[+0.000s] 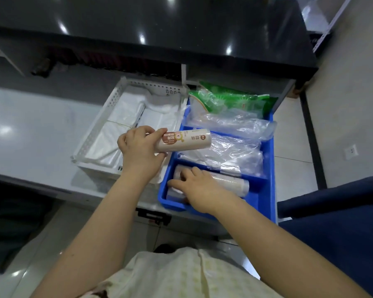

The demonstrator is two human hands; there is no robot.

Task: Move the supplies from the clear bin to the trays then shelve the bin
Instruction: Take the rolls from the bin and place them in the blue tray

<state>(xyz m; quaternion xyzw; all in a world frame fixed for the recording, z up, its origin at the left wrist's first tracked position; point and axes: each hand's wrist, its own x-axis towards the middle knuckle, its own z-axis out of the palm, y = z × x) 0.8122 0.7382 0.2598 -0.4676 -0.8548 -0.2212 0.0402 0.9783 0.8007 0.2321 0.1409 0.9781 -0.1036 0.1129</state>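
As left hand (pixel 140 147) grips roll (pixel 186 141), label (pixel 172 137) seemingly Chinese, blurred

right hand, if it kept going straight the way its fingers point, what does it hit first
Probably the left wall of the blue tray: the right hand lies on the clear rolls in the near compartment, fingers pointing left. The white basket stands just beyond that wall. Depth is unclear.

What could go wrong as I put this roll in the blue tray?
The left hand grips the labelled roll by one end only, so it could slip. The right hand rests on the rolls in the front compartment of the blue tray, blocking the spot. That tray sits near the table edge; pressing down might tip it.
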